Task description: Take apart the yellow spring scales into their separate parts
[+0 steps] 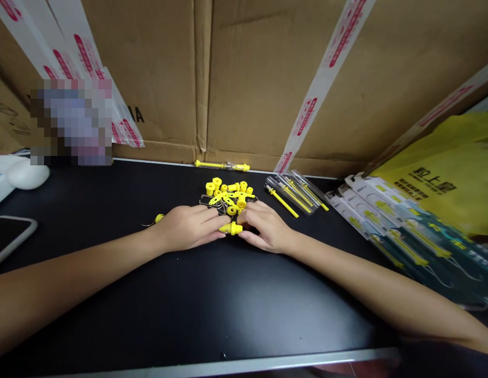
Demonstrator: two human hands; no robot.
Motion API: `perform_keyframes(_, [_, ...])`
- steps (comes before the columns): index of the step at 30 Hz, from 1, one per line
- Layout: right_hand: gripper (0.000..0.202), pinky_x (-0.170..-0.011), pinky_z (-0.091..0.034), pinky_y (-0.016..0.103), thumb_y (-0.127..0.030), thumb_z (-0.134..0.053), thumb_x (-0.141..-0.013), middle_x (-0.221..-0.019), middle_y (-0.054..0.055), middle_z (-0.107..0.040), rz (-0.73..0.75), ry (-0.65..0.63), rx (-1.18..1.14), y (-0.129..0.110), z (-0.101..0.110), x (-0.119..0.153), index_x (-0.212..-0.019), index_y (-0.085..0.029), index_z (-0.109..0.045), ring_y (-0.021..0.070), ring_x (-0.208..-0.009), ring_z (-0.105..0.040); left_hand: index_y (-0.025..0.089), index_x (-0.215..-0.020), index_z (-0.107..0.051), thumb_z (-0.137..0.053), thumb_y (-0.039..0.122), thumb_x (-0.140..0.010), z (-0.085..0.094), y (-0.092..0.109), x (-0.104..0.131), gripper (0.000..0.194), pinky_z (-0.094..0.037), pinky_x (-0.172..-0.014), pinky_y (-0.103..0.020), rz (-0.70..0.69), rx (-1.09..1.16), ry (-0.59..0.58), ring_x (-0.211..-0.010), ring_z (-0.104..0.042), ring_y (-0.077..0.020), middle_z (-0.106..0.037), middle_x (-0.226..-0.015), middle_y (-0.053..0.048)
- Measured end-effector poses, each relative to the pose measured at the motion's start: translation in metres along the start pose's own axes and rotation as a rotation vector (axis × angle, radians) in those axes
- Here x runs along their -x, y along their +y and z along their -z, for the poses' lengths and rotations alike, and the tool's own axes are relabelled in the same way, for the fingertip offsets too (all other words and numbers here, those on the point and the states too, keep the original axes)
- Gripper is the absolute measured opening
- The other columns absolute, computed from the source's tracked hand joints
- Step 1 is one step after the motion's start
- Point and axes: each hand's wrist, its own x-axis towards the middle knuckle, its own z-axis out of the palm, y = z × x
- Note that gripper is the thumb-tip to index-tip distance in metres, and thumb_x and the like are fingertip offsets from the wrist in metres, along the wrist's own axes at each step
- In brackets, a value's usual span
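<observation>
On the black table (181, 315) lies a pile of small yellow parts (224, 198) with thin metal hooks and springs. My left hand (192, 227) is at the near left of the pile, its fingers together around one end of a yellow piece (232, 228). My right hand (265, 227) is at the pile's right side, fingers curled, with the thumb close to the other end of that piece. What its fingertips hold, if anything, is hidden. Behind my left wrist sits another yellow part (159, 217) with a metal hook.
Yellow rods with clear tubes (297, 194) lie right of the pile. A yellow-ended tube (222, 166) lies at the back edge. Printed packages (409, 236) and a yellow bag (444, 173) are at the right. At left are a phone (10, 236) and a white object (27, 174). Cardboard (252, 94) stands behind.
</observation>
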Motion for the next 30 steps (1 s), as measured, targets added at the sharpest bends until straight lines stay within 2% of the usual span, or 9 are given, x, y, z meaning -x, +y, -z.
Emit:
perform_keyframes(8, [0.030, -0.066, -0.033, 0.030, -0.039, -0.033, -0.094, -0.072, 0.004, -0.055, 0.027, -0.016, 0.020, 0.0000, 0.0000, -0.0001, -0.084, -0.017, -0.051, 0.0169, -0.069, -0.044, 0.019, -0.105, -0.059, -0.044, 0.036, -0.092, -0.0001, 0.0000, -0.0009, 0.025, -0.042, -0.061, -0.022, -0.005, 0.019, 0.008, -0.070, -0.059, -0.0115, -0.064, -0.080, 0.002])
perform_keyframes(16, [0.032, -0.062, -0.034, 0.027, -0.039, -0.037, -0.094, -0.065, 0.002, -0.051, 0.041, -0.031, 0.022, 0.0004, -0.0014, -0.0001, -0.075, -0.018, -0.051, 0.0158, -0.064, -0.041, 0.020, -0.102, -0.061, -0.042, 0.037, -0.093, 0.0018, 0.0023, -0.0039, 0.027, -0.040, -0.058, -0.022, -0.005, -0.019, 0.020, -0.066, -0.058, -0.0110, -0.064, -0.076, 0.001])
perform_keyframes(23, [0.024, -0.063, -0.037, 0.026, -0.039, -0.043, -0.093, -0.070, 0.003, -0.054, 0.024, -0.018, 0.009, 0.0005, -0.0018, 0.0000, -0.082, -0.018, -0.051, 0.0151, -0.066, -0.046, 0.020, -0.107, -0.058, -0.039, 0.035, -0.095, 0.0007, 0.0011, -0.0022, 0.027, -0.042, -0.057, -0.022, 0.010, -0.034, -0.009, -0.068, -0.061, -0.0118, -0.065, -0.077, 0.001])
perform_keyframes(28, [0.018, -0.066, -0.039, 0.026, -0.034, -0.046, -0.092, -0.074, 0.004, -0.057, 0.043, 0.004, 0.018, 0.0008, -0.0015, 0.0005, -0.087, -0.018, -0.050, 0.0150, -0.068, -0.049, 0.018, -0.109, -0.056, -0.038, 0.033, -0.095, 0.0001, 0.0001, -0.0015, 0.027, -0.046, -0.063, -0.022, 0.014, 0.013, -0.027, -0.073, -0.063, -0.0125, -0.066, -0.084, 0.000])
perform_keyframes(30, [0.021, -0.066, -0.040, 0.027, -0.038, -0.045, -0.092, -0.075, 0.004, -0.057, 0.031, 0.005, 0.004, 0.0008, -0.0009, 0.0005, -0.087, -0.018, -0.050, 0.0151, -0.069, -0.049, 0.017, -0.108, -0.056, -0.038, 0.033, -0.095, 0.0002, 0.0000, -0.0015, 0.027, -0.046, -0.064, -0.022, 0.013, 0.017, -0.028, -0.074, -0.063, -0.0129, -0.066, -0.085, -0.001])
